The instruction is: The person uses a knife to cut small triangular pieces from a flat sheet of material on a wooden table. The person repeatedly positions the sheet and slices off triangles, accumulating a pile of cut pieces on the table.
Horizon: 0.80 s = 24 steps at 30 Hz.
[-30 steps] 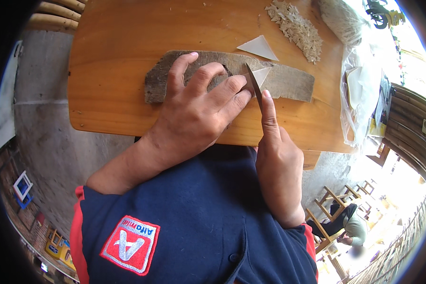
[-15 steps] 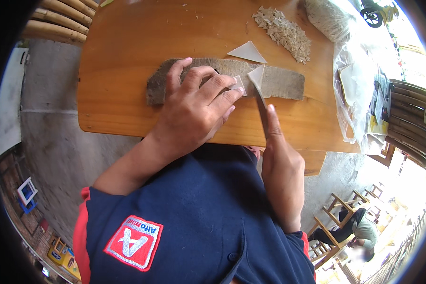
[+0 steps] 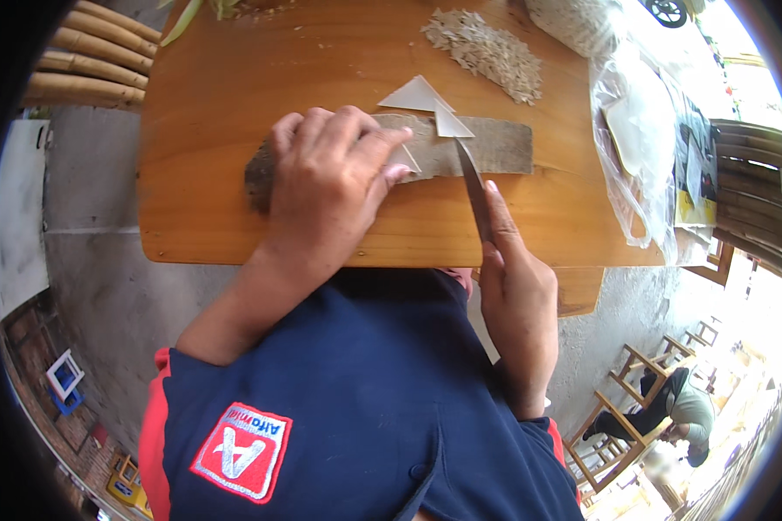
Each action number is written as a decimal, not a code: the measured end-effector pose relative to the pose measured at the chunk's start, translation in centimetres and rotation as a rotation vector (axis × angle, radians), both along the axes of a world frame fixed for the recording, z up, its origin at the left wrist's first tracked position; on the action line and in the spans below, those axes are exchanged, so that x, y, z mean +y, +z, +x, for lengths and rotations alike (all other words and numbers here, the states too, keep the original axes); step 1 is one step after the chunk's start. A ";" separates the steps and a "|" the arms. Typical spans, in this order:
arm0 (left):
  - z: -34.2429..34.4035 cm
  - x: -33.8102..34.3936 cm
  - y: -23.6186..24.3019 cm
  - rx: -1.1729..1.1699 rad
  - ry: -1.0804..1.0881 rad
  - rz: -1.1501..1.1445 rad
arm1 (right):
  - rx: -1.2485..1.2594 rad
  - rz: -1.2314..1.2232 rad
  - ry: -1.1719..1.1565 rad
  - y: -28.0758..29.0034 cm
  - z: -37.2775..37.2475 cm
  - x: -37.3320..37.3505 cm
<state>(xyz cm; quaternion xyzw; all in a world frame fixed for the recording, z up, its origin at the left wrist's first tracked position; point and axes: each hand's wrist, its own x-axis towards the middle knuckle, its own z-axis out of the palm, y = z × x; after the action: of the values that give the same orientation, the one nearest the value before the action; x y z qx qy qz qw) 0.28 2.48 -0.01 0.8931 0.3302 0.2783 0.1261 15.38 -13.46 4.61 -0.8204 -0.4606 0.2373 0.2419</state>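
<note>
White piece [image 3: 405,158] at left fingers [image 3: 367,146], grip unclear; right fingers [image 3: 503,219] clamped on knife [image 3: 472,179]; slicing, seemingly; another cut would want steadying.

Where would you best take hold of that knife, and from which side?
Probably the near end of the knife, from the person's own side: its narrow blade points away, over the wooden board. The right hand holds it there, hiding that end.

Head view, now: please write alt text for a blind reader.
The right hand holds a knife, its tip at a small white triangle on the far edge of a wooden board; the left hand partly covers another white piece. Pale bits lie heaped beyond.
</note>
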 end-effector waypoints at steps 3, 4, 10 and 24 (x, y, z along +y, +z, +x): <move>0.3 0.2 0.1 0.024 0.022 -0.013 | 0.022 -0.036 -0.016 0.3 0.2 0.2; 0.4 0.3 0.1 0.025 0.025 0.001 | 0.036 -0.052 -0.027 0.5 0.1 0.4; 0.9 -0.1 0.3 -0.004 0.059 0.004 | 0.003 -0.007 0.059 0.6 -0.3 0.7; -1.9 -0.7 -0.2 -0.014 -0.033 -0.006 | -0.121 0.064 0.294 -0.2 -0.8 2.5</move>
<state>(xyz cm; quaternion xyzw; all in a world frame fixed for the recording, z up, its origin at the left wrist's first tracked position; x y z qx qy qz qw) -1.62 1.77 -0.17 0.8960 0.3155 0.2814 0.1357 14.54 -10.92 4.44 -0.7489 -0.5966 0.2057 0.2025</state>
